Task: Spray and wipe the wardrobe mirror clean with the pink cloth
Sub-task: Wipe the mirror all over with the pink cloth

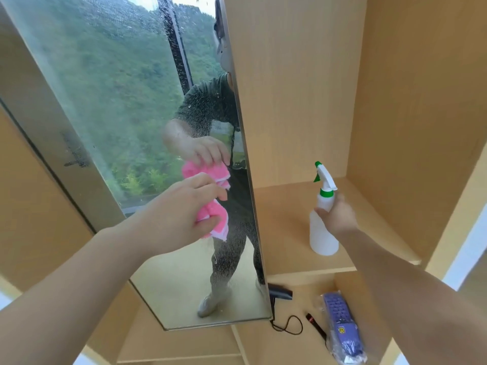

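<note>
1. Wardrobe mirror (147, 122): the landmark; a tall hinged panel, its face speckled with fine droplets, densest towards its right edge; a smeared patch shows near its left edge
2. Pink cloth (214, 214): bunched against the glass at mid-height, close to the mirror's right edge; its reflection sits just above it
3. Left hand (184, 206): fingers and thumb curled round the cloth, pinching it into a wad and holding it to the glass
4. Right hand (338, 214): right of the mirror, wrapped round the neck of the spray bottle (323, 219); the bottle's base appears to sit on the wooden shelf (284, 233)
5. Below the mirror's lower right corner: a black hair dryer (280, 292) with cord, a dark pen-like item (315, 326), a bagged remote control (341, 327)
6. Risks, as judged: the wad offers little flat surface, so strokes may streak rather than lift the droplets; pressure near the free edge may swing the panel; runs may drip towards the dryer; the bottle could tip if released carelessly
</note>
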`<state>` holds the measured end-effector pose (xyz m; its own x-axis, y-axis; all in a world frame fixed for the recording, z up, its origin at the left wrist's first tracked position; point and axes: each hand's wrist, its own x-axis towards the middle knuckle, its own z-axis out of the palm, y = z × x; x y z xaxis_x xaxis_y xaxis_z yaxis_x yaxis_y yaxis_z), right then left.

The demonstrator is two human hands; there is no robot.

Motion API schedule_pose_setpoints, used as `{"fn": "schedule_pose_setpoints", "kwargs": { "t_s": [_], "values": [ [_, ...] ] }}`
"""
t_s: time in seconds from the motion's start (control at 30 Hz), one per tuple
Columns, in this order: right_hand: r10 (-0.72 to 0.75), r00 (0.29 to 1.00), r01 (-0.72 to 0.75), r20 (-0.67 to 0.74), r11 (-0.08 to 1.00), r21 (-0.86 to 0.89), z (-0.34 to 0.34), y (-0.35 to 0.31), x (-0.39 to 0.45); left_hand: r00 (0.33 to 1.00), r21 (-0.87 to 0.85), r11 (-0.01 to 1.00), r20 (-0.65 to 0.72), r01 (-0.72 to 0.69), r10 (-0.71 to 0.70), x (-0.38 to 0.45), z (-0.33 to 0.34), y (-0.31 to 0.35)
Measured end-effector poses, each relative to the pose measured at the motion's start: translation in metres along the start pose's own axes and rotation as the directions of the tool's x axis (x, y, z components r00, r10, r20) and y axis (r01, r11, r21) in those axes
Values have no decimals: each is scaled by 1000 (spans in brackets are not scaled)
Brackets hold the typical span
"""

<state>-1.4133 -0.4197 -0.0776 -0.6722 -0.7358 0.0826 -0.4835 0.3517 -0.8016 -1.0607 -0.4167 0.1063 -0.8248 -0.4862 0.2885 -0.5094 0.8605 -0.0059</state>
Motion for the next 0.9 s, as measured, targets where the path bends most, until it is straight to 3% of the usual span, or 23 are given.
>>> {"fn": "schedule_pose_setpoints", "kwargs": {
  "t_s": [0.33, 0.43, 0.5, 0.57, 0.67, 0.73, 0.8, 0.83, 0.9],
  "values": [
    [16, 999, -14, 48, 999, -43, -9, 1, 0, 1000, 12, 1000, -7, 0, 1, 1, -8, 4],
    [-97, 989, 81, -108, 986, -144, -16, -5, -8, 1000, 10, 1000, -31, -1, 1, 2, -11, 4],
    [-233, 927, 175, -294, 962, -209, -23, -18, -19, 999, 8, 1000, -35, -6, 6, 2, -14, 4],
    [-379, 812, 344, -444, 925, -160, -31, -44, -34, 998, -3, 1000, -60, -7, 7, 1, -19, 5],
    [-592, 602, 691, -535, 723, -23, -48, -105, -67, 993, -46, 999, -121, -3, -3, -3, -30, 3],
    [-732, 475, 867, -488, 485, 117, -61, -154, -102, 989, -76, 997, -150, 7, -18, -7, -41, 1],
    [-834, 383, 919, -398, 298, 258, -70, -199, -140, 980, -110, 994, -195, 14, -36, -12, -55, -1],
    [-866, 382, 905, -322, 280, 319, -71, -221, -156, 972, -136, 990, -227, 24, -55, -16, -63, -3],
    [-889, 450, 835, -79, 389, 389, -68, -254, -175, 955, -191, 981, -282, 39, -93, -25, -80, -6]
  ]
}}
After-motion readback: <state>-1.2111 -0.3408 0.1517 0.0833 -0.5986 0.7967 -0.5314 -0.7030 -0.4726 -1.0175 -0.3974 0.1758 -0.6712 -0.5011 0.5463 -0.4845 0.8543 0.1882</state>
